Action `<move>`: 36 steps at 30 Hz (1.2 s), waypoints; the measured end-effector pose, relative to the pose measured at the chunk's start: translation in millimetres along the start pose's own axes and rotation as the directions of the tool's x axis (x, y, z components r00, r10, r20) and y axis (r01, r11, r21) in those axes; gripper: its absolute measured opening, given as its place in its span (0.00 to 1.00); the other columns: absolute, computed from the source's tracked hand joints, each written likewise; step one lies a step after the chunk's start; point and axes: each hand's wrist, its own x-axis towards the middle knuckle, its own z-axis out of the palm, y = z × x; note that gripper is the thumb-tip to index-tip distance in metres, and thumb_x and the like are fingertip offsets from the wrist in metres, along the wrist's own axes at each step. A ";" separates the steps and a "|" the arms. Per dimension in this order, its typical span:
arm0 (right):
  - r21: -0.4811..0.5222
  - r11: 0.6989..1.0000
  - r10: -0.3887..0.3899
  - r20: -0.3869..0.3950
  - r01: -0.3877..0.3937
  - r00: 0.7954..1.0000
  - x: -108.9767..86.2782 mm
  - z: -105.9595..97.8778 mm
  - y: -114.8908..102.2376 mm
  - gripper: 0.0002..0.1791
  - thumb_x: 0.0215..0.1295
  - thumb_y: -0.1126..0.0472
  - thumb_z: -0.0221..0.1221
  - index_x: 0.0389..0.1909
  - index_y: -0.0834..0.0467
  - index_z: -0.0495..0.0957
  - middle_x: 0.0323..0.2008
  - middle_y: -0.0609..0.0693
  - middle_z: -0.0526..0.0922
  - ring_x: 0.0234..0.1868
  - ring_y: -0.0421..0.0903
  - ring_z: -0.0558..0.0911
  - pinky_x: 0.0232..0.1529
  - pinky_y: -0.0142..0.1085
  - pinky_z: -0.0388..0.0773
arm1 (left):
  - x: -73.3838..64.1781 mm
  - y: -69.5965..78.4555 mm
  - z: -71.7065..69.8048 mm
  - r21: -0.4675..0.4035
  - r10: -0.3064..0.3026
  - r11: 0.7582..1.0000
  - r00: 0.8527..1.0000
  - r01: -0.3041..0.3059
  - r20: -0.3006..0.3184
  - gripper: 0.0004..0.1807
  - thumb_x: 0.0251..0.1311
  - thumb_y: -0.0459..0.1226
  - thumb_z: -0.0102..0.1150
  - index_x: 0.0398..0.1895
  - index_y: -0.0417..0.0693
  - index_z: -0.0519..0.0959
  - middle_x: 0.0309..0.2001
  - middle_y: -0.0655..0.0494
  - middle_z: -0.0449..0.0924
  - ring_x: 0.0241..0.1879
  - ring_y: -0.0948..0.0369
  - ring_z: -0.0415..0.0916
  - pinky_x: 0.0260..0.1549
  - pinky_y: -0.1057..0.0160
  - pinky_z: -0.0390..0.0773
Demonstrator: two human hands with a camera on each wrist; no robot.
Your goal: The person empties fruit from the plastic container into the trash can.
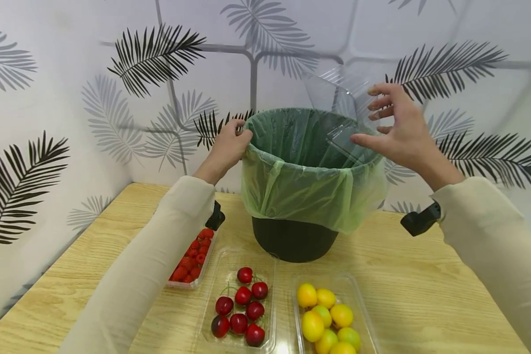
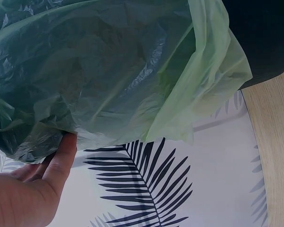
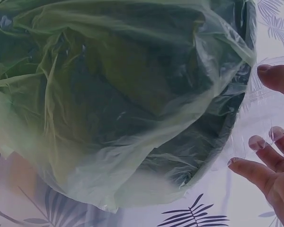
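The left hand (image 1: 227,147) grips the near-left rim of the bin (image 1: 294,238), its fingers curled over the edge of the green bag (image 1: 309,191) that lines it; in the left wrist view the thumb lies against the crumpled green film (image 2: 109,71) just above the palm (image 2: 23,194). That grip is clenched on the bag and rim.

The right hand (image 1: 398,130) is released: fingers spread and nearly straight, held over the far-right rim of the bin. A clear plastic container (image 1: 340,105) stands tilted just left of those fingertips, its lower edge already inside the bag's mouth. The right wrist view shows the fingertips (image 3: 255,142) against the clear plastic, without curling round it.

Below the left forearm, on the desk (image 1: 425,290), lies a tray of raspberries (image 1: 193,258). Nearer the person, between the two arms, sit a clear tray of cherries (image 1: 241,307) and, to its right, a tray of yellow fruit (image 1: 327,319).
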 end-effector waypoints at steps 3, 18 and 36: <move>0.002 1.000 0.004 -0.005 -0.004 1.000 0.3 -0.4 0.6 0.42 0.47 0.64 0.72 0.63 0.54 0.62 0.48 0.51 0.71 0.43 0.34 0.71 0.41 0.27 0.75 | -0.8 0.8 0.0 -0.002 -0.002 1.000 1.000 0.002 0.004 0.29 0.69 0.41 0.37 0.73 0.46 0.53 0.63 0.46 0.65 0.42 0.58 0.66 0.42 0.59 0.71; 0.019 1.000 0.012 -0.054 -0.011 0.998 4.3 -10.8 2.2 0.44 0.46 0.64 0.73 0.64 0.49 0.62 0.45 0.38 0.68 0.43 0.32 0.71 0.44 0.29 0.77 | 0.5 1.3 0.1 -0.007 0.006 1.000 1.000 -0.006 0.001 0.29 0.69 0.41 0.37 0.73 0.46 0.54 0.63 0.45 0.65 0.43 0.57 0.66 0.44 0.55 0.73; -0.023 1.000 0.017 -0.129 -0.021 0.992 6.3 -35.7 -3.3 0.44 0.46 0.62 0.73 0.65 0.46 0.62 0.48 0.40 0.68 0.47 0.38 0.71 0.47 0.24 0.77 | -0.6 1.3 0.3 -0.003 -0.007 1.000 1.000 0.007 -0.007 0.29 0.69 0.42 0.37 0.73 0.46 0.54 0.63 0.45 0.66 0.40 0.58 0.67 0.40 0.60 0.71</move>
